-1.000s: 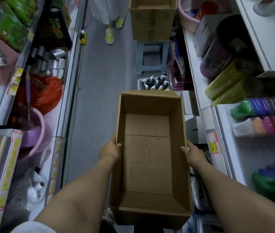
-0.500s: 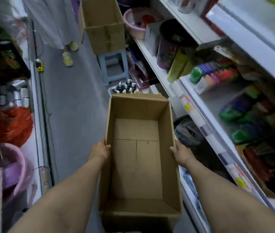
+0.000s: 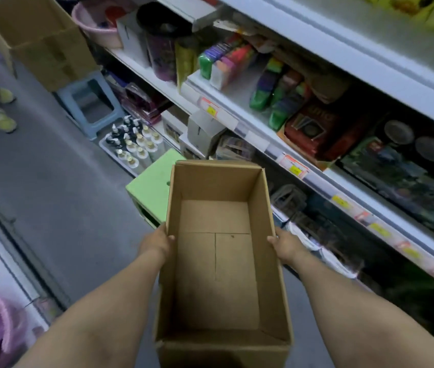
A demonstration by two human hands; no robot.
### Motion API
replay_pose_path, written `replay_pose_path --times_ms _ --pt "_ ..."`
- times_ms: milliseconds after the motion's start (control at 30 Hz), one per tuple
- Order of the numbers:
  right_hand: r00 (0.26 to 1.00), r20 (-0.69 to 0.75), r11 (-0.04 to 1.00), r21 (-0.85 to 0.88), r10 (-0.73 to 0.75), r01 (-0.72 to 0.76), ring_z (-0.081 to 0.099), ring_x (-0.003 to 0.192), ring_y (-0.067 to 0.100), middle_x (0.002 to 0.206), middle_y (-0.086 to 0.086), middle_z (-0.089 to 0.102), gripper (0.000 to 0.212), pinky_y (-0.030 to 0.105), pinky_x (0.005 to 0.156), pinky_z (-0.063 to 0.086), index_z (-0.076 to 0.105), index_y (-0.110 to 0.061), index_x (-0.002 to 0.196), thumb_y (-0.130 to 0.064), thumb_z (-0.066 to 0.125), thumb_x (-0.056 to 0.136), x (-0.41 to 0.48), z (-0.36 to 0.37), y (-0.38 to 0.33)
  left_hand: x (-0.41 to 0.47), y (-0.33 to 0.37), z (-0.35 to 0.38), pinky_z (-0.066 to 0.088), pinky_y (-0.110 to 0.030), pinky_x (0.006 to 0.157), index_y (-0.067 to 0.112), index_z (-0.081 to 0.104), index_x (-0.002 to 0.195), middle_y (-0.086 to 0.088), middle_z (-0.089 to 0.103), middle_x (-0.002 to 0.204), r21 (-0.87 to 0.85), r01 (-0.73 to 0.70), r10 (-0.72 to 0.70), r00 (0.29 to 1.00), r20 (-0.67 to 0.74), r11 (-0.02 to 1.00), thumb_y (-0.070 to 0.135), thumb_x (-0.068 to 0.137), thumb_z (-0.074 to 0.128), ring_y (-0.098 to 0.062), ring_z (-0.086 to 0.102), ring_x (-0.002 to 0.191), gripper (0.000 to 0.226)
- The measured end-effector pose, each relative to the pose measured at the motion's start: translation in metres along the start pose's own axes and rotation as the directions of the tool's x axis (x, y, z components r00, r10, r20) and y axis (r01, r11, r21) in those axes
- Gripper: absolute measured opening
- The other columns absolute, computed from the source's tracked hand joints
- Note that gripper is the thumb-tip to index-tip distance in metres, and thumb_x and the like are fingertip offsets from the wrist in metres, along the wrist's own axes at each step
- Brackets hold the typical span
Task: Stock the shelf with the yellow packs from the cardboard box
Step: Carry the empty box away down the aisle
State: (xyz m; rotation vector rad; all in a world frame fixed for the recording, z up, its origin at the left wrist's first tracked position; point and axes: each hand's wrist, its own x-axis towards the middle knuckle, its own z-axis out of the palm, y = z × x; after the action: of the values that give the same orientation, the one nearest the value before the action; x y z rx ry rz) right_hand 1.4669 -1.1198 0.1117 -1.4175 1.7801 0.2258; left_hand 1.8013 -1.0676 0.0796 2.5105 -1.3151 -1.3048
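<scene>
The right-hand shelving (image 3: 343, 57) now fills the view, where a second ago the gaze ran down the aisle; the person has turned toward it. The cardboard box (image 3: 218, 274) is carried level in front of the body as before, its floor bare in every picture, with no pack left inside. A green stool (image 3: 152, 187) has come into sight on the floor under the box's far left corner. The left hand (image 3: 156, 241) and right hand (image 3: 286, 244) still grip the long side walls at mid-length, thumbs hooked over the rim and fingers hidden outside. Yellow packs (image 3: 422, 9), blurred, sit on the topmost shelf behind its front edge. The stocking looks finished; only the empty box seems left to put down.
</scene>
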Motion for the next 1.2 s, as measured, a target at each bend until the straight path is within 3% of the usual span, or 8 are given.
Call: replay_pose_path --times_ms 133,300,433,567,667,833,967,1200 --pt "0.997 0.000 0.990 0.120 0.079 -0.079 0.056 0.120 0.031 0.133 0.008 0.059 0.039 0.044 0.100 0.047 0.048 -0.021 0.140 -0.030 0.044 0.103 -0.041 0.007 0.070 -0.022 0.022 0.041 0.049 -0.043 0.094 0.028 0.051 0.132 -0.010 0.065 0.118 0.029 -0.078 0.075 0.994 0.084 0.997 0.023 0.097 0.049 -0.034 0.060 0.105 0.035" --pt "0.979 -0.012 0.935 0.299 0.204 -0.191 0.061 0.108 0.029 0.123 0.005 0.063 0.032 0.043 0.090 0.053 0.054 -0.025 0.131 -0.032 0.046 0.101 -0.093 0.019 0.176 -0.065 0.064 0.109 0.051 -0.043 0.092 0.021 0.052 0.134 -0.009 0.066 0.117 0.228 -0.218 0.189 0.972 0.142 0.949 0.023 0.096 0.051 -0.032 0.061 0.106 0.038" --pt "0.955 -0.014 0.871 0.415 0.296 -0.264 0.062 0.101 0.030 0.121 0.008 0.063 0.031 0.036 0.072 0.052 0.052 -0.031 0.132 -0.032 0.045 0.102 -0.149 0.030 0.271 -0.136 0.115 0.172 0.049 -0.037 0.094 0.011 0.054 0.130 -0.014 0.062 0.124 0.395 -0.277 0.233 0.960 0.156 0.876 0.028 0.098 0.052 -0.034 0.058 0.114 0.036" --pt "0.935 -0.047 0.789 0.553 0.351 -0.268 0.063 0.108 0.030 0.120 0.009 0.066 0.029 0.042 0.090 0.053 0.057 -0.020 0.128 -0.024 0.049 0.100 -0.209 0.052 0.379 -0.201 0.155 0.249 0.048 -0.039 0.095 0.009 0.055 0.125 -0.016 0.060 0.125 0.535 -0.374 0.278 0.927 0.253 0.758 0.032 0.100 0.047 -0.034 0.057 0.115 0.035" --pt "0.900 -0.055 0.708 0.639 0.432 -0.301 0.061 0.112 0.033 0.121 0.008 0.064 0.029 0.040 0.085 0.053 0.055 -0.026 0.129 -0.024 0.048 0.101 -0.267 0.065 0.447 -0.252 0.182 0.311 0.048 -0.036 0.090 0.011 0.055 0.126 -0.015 0.061 0.124 0.550 -0.444 0.299 0.893 0.337 0.707 0.030 0.101 0.047 -0.033 0.059 0.112 0.033" --pt "0.808 -0.035 0.567 0.731 0.588 -0.380 0.059 0.116 0.032 0.128 0.010 0.062 0.034 0.046 0.097 0.050 0.054 -0.015 0.134 -0.027 0.045 0.103 -0.374 0.095 0.551 -0.341 0.228 0.410 0.054 -0.040 0.088 0.016 0.049 0.135 -0.014 0.060 0.126 0.513 -0.637 0.377 0.763 0.524 0.575 0.030 0.101 0.047 -0.034 0.061 0.109 0.037" --pt "0.718 -0.025 0.427 0.818 0.696 -0.386 0.058 0.115 0.033 0.130 0.012 0.059 0.038 0.044 0.094 0.051 0.048 -0.013 0.136 -0.031 0.043 0.104 -0.449 0.115 0.619 -0.408 0.264 0.478 0.057 -0.042 0.082 0.020 0.052 0.130 -0.011 0.064 0.118 0.486 -0.742 0.420 0.666 0.616 0.462 0.034 0.099 0.047 -0.032 0.064 0.101 0.034" --pt "0.536 0.014 0.198 0.921 0.844 -0.335 0.054 0.120 0.036 0.132 0.017 0.056 0.041 0.046 0.098 0.047 0.049 -0.005 0.134 -0.032 0.043 0.104 -0.549 0.152 0.706 -0.537 0.324 0.585 0.054 -0.040 0.089 0.016 0.048 0.137 -0.012 0.061 0.128 0.470 -0.878 0.509 0.448 0.735 0.095 0.033 0.099 0.050 -0.033 0.061 0.112 0.041"
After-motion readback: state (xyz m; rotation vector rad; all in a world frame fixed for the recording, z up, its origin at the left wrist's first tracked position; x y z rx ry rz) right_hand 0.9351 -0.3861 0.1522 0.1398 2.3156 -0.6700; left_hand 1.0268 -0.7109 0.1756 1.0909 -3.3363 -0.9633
